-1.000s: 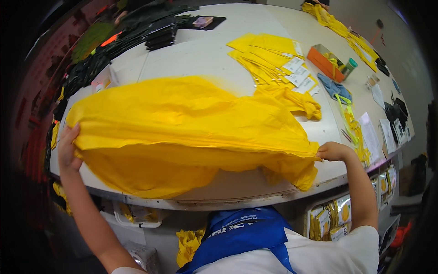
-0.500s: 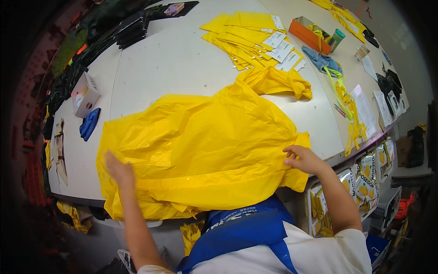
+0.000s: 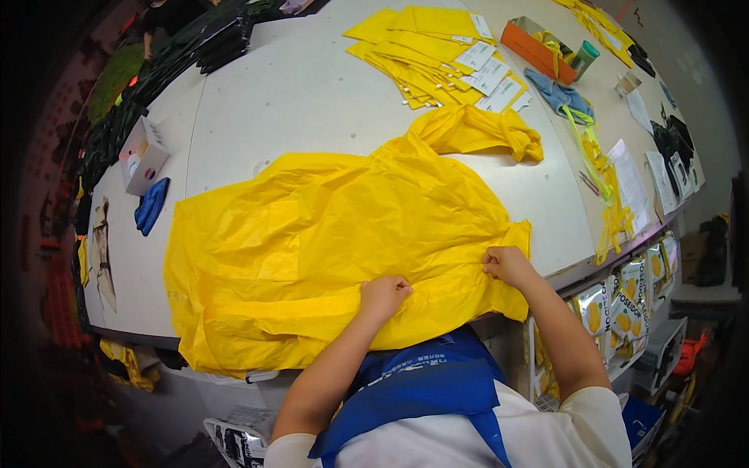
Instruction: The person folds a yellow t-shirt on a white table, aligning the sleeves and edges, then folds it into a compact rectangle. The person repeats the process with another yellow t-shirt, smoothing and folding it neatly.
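Note:
A yellow raincoat [image 3: 343,210] lies spread over the near part of the table, with its front strip along the edge beside me. One sleeve [image 3: 476,132] stretches to the far right, and a square patch pocket [image 3: 277,234] shows on the left half. My left hand [image 3: 386,295] is closed on the coat's near edge at the middle, fingertips pinching the fabric. Farther right, my right hand [image 3: 507,265] is closed too, gripping the coat near its right end. Folds of cloth partly hide the fingertips of both hands.
Folded yellow pieces with white labels [image 3: 445,58] are fanned out at the back. Beyond them stand an orange box [image 3: 538,51] and a green container [image 3: 583,61]. A white box [image 3: 144,156] and a blue cloth bundle [image 3: 152,207] sit left. Packaged goods [image 3: 624,308] hang below the right edge.
My left hand has come from the coat's left side to the middle of its near edge and closed. My right hand has closed on the fabric. The coat's near edge is drawn up slightly.

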Tool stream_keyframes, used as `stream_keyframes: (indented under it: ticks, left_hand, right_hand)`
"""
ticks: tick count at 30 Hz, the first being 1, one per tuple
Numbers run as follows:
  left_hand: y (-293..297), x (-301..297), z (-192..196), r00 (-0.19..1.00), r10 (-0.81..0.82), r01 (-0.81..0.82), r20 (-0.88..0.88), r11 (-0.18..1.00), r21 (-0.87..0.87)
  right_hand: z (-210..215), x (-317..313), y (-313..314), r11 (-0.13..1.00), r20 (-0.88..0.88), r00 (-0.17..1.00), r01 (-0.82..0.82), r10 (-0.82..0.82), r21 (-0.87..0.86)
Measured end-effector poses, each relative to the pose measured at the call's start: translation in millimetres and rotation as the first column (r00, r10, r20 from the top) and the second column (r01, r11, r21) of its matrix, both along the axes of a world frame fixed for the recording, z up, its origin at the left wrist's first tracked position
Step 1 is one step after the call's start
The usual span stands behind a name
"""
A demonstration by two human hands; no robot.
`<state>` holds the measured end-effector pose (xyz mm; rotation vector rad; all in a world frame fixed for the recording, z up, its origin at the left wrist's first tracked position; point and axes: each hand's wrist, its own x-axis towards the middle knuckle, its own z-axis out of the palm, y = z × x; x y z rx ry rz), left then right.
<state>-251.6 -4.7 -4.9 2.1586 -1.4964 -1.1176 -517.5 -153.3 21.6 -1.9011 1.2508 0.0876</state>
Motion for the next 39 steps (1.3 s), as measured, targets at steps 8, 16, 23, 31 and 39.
stream_keyframes:
  ticks: [8,16,23,31,39]
  left_hand:
    - [-13.3,-10.1,-13.4,0.984,-0.088,0.078,0.153,0.995,0.069]
    - [-26.7,-3.5,-12.7,0.969,-0.178,0.165,0.174,0.983,0.082]
    - [-13.5,9.4,-3.0,0.984,-0.11,0.108,0.14,0.994,0.026]
    - [113.3,125.8,63.7,0.88,-0.009,-0.036,0.474,0.996,0.085]
    - [120.0,115.5,12.6,0.964,0.11,-0.111,0.241,0.994,-0.007]
  right_hand:
    - [-8.8,5.4,-24.3,0.991,-0.117,0.993,-0.016,0.032,0.137]
    - [-2.9,11.0,-36.8,0.942,-0.154,0.987,0.013,0.041,0.334]
    - [-10.3,2.9,-48.8,0.96,-0.111,0.991,-0.038,0.072,0.278]
    - [32.8,38.7,-61.4,0.809,-0.183,0.983,-0.093,-0.018,-0.58]
    - [-34.1,162.6,48.2,0.698,-0.135,0.717,-0.697,0.684,-0.164]
